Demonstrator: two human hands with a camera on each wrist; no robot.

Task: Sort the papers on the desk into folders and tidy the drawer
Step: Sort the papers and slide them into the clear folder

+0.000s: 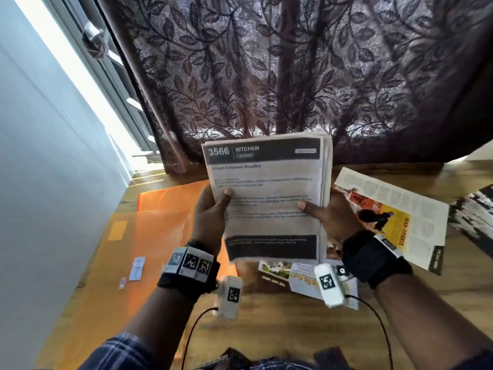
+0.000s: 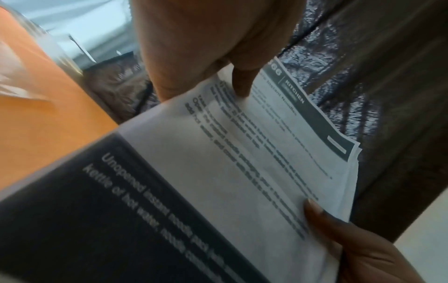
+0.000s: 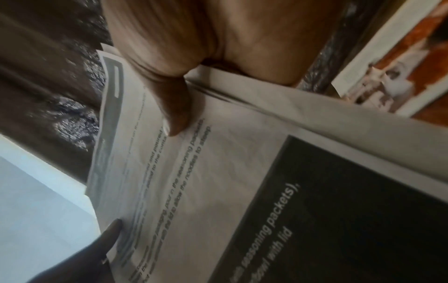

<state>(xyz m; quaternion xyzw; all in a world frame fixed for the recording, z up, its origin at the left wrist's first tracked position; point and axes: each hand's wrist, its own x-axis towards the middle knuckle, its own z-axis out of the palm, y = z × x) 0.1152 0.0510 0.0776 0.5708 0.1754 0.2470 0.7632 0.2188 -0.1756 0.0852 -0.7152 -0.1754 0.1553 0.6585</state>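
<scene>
Sorting is barely begun, I judge: my left grip [image 1: 210, 212] and right grip [image 1: 328, 214] each pinch a side edge of the paper stack [image 1: 266, 198], thumbs on top, lifted above the bench [image 1: 280, 324]. Orange folders [image 1: 149, 236] lie left of my left grip; magazine pages [image 1: 394, 217] lie loose past my right. No drawer shows. The top sheet is white, headed "3566 KITCHEN" on a dark band.
</scene>
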